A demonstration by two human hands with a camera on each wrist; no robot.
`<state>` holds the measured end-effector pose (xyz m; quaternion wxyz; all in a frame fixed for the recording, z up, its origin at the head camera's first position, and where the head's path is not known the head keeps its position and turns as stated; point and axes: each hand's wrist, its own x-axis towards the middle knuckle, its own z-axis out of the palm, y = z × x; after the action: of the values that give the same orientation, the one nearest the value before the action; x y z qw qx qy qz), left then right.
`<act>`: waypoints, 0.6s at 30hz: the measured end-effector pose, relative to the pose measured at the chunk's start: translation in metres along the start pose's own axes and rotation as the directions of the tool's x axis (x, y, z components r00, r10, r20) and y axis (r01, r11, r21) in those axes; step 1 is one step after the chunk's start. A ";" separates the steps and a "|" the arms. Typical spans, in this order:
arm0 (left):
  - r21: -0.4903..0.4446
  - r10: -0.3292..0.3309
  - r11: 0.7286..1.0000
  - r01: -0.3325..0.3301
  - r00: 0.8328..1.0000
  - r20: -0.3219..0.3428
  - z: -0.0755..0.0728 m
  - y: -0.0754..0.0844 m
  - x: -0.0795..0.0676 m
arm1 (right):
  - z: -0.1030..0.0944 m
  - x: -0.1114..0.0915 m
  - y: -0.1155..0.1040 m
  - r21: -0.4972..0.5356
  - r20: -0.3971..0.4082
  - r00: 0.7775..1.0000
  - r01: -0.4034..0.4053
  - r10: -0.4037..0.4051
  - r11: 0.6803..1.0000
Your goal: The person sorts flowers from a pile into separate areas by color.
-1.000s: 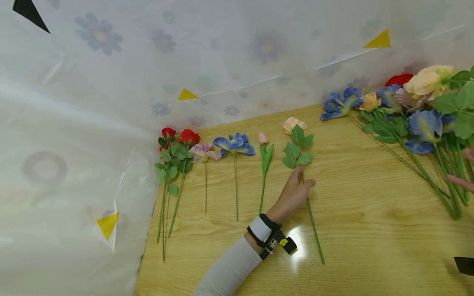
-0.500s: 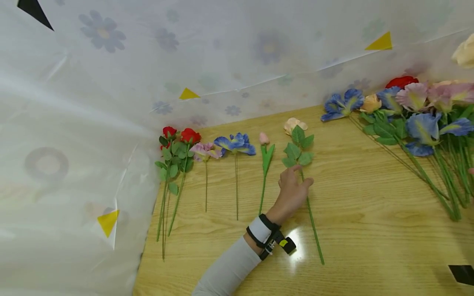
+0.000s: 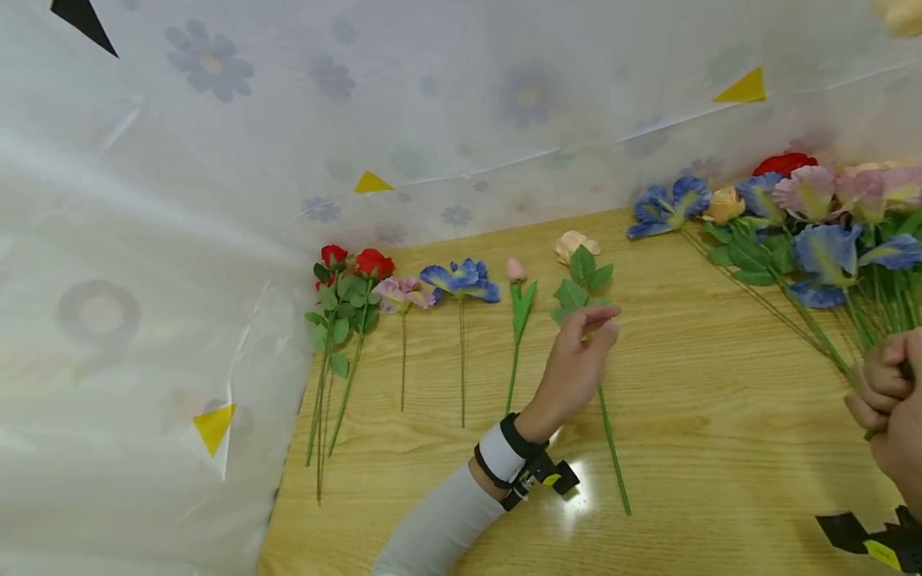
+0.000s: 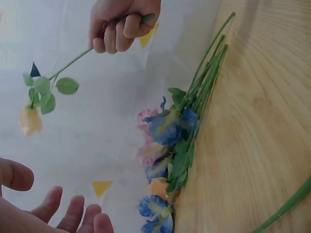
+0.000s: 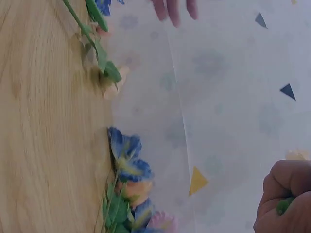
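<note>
My left hand (image 3: 572,372) hovers with relaxed fingers over the stem of a cream rose (image 3: 576,246) lying on the table; its fingers overlap the rose's lower leaves in the head view. My right hand (image 3: 893,408), at the right edge there, grips the stem of a peach rose (image 4: 30,120). The left wrist view has this rose raised above the table, bloom and leaves out past the fist. In the right wrist view the green stem end (image 5: 284,206) pokes out of the fist. A pile of mixed flowers (image 3: 824,252) lies beside the right hand.
Left of the cream rose lie a pink tulip (image 3: 515,272), a blue iris (image 3: 461,280), a pink-purple flower (image 3: 402,294) and several red roses (image 3: 373,262), stems pointing toward me. A pale patterned sheet (image 3: 461,104) hangs along the table's back and left edges.
My right hand has lifted the peach rose up from the pile and come in at the right edge. My left hand has risen off the cream rose's stem.
</note>
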<state>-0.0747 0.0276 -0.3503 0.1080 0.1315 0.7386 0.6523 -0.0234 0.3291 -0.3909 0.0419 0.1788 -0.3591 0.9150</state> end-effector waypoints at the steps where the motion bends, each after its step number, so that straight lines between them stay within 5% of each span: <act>1: -0.015 0.037 0.999 -0.037 0.999 0.029 0.000 0.008 -0.002 | 0.026 0.005 0.007 -0.149 -0.035 0.997 0.056 -0.062 0.987; 3: -0.054 0.099 0.994 -0.095 0.991 0.090 0.001 0.023 -0.006 | 0.049 0.009 0.015 -0.310 0.012 0.997 0.077 -0.077 0.948; 8: -0.159 0.229 0.967 -0.197 0.951 0.209 0.004 0.048 -0.015 | 0.092 0.016 0.043 -0.291 0.135 0.989 0.101 -0.064 0.951; 13: -0.281 0.309 0.930 -0.238 0.919 0.246 0.007 0.060 -0.017 | 0.117 0.016 0.075 -0.343 0.176 0.984 0.093 -0.033 0.935; 18: -0.415 0.324 0.885 -0.211 0.919 0.224 0.008 0.064 -0.016 | 0.126 0.012 0.093 -0.427 0.182 0.983 0.084 -0.005 0.900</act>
<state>-0.0535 0.0366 -0.2880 0.1457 0.3026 0.5476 0.7664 -0.0162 0.1747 -0.3606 0.0696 0.2534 -0.5514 0.7917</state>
